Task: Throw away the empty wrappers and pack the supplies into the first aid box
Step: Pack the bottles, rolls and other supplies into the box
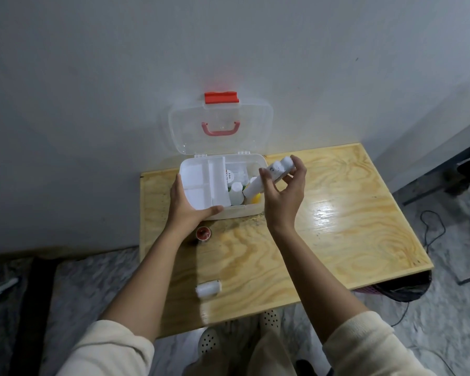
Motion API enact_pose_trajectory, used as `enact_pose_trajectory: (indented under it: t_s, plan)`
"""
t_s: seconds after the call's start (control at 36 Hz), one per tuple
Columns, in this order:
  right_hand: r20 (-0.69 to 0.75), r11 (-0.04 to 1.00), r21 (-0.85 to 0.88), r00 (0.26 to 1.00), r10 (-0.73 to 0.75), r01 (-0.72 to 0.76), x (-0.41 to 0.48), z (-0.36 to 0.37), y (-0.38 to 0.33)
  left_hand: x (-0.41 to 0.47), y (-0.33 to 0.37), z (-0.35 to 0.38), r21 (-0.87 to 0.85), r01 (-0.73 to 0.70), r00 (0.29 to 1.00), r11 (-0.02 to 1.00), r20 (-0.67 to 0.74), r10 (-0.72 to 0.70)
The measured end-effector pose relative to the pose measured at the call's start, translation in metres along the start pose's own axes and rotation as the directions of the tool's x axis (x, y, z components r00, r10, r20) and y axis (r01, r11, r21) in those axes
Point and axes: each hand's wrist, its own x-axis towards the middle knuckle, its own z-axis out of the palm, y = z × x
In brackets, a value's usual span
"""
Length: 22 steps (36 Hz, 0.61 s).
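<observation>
The clear first aid box (244, 210) stands open at the back of the wooden table (337, 221), its lid (220, 126) with a red latch leaning on the wall. A white divided tray (204, 183) covers its left half; small bottles and a yellow item fill the right half. My left hand (186, 204) grips the box's front left corner. My right hand (284, 188) holds a long white packet (269, 175) tilted over the box's right side, its lower end inside. A white gauze roll (209, 289) lies near the front edge. A small red-topped round tin (203, 233) sits by my left wrist.
The table stands against a grey wall. A dark mesh bin (399, 290) shows under its right front corner, with cables on the floor to the right. Dark furniture legs stand at far right. My white perforated shoes (209, 340) are below the front edge.
</observation>
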Motion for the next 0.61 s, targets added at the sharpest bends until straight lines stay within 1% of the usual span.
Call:
enact_pose_trajectory:
  t_s: [0.14,0.22,0.42,0.53,0.61]
  plan:
    - [0.014,0.996,-0.087,1.000,0.006,-0.005,0.007,-0.001,0.001,0.001,0.000,0.000,-0.002,0.021,1.000,1.000,0.010,-0.021]
    - [0.027,0.992,-0.119,0.999,0.035,-0.032,0.006,-0.002,0.008,-0.001,-0.001,0.000,-0.008,0.014,1.000,1.000,0.000,-0.014]
    - [-0.002,0.995,-0.097,0.999,0.037,-0.037,0.000,-0.005,0.017,-0.002,-0.001,-0.002,-0.017,-0.010,1.000,1.000,0.014,0.010]
    - [0.011,0.995,-0.097,1.000,0.023,-0.022,0.000,-0.002,0.018,-0.001,-0.004,-0.001,-0.004,-0.019,1.000,1.000,0.005,0.019]
    - [-0.007,0.992,-0.130,1.000,0.010,-0.011,0.002,0.001,0.020,-0.001,-0.004,0.000,-0.002,-0.024,1.000,1.000,0.003,0.024]
